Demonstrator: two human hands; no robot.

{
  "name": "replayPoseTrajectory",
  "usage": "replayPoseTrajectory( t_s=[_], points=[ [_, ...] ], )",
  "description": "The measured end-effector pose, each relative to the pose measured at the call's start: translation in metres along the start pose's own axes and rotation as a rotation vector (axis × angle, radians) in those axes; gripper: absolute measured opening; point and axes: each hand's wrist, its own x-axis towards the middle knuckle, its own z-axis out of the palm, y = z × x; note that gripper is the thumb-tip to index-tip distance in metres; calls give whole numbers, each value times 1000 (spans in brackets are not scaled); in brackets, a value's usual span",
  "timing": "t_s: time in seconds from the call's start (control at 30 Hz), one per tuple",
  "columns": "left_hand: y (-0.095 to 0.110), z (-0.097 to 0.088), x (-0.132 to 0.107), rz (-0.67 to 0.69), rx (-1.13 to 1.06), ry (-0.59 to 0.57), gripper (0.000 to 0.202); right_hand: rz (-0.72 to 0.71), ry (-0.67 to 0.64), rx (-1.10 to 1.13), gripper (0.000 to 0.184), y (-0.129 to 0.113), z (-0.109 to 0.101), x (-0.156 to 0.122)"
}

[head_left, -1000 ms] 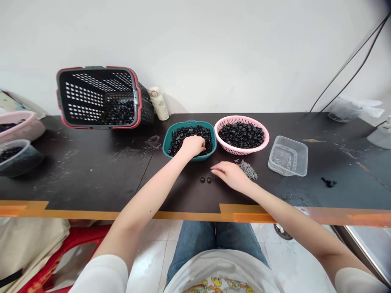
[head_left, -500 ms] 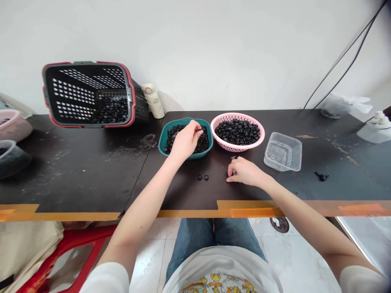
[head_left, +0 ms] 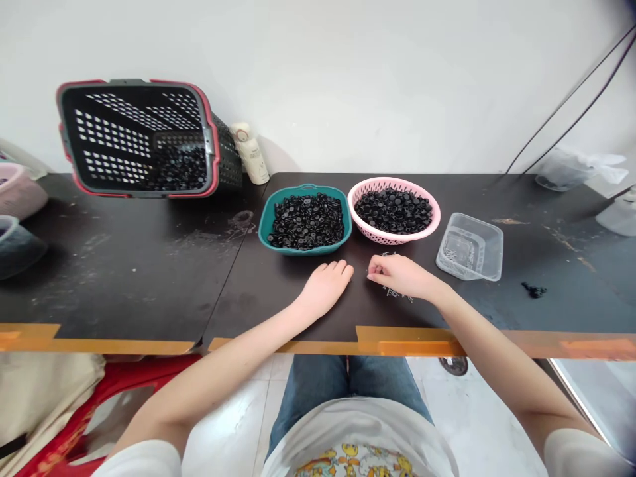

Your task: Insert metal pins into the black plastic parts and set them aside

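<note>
My left hand rests palm down on the black table, just in front of the teal bowl of small black ring-shaped parts. Its fingers are pressed together and bent; what lies under them is hidden. My right hand is a little to the right, with thumb and fingers closed in a pinch above a loose pile of small grey metal pins. What the pinch holds is too small to see. A pink basket of black caps stands right behind this hand.
A clear plastic tub sits right of the pink basket, with black bits beyond it. A black basket with a red rim lies tipped at the back left beside a white bottle. Bowls stand at the left edge.
My left hand left the teal bowl and came down onto the table, covering the two small black parts. My right hand moved from those parts to the pin pile and closed in a pinch.
</note>
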Motion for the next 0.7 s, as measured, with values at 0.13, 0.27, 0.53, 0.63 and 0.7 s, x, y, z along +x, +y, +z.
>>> replayPoseTrajectory(
  t_s=[0.13,0.27,0.53,0.63,0.7],
  points=[
    [-16,-5,-12,-3,35,-5,12,30,36,132,8,-1,3,5],
    [-29,-15,-34,-33,56,-1,18,23,78,317,10,3,10,9],
    [5,-17,-3,-447,-1552,145,26,-46,233,1020,28,3,17,12],
    [16,-4,21,-605,-2074,84,43,-13,373,1173,29,1,16,11],
    [16,3,28,-636,-2173,65,49,1,423,1211,30,2,15,9]
  ],
)
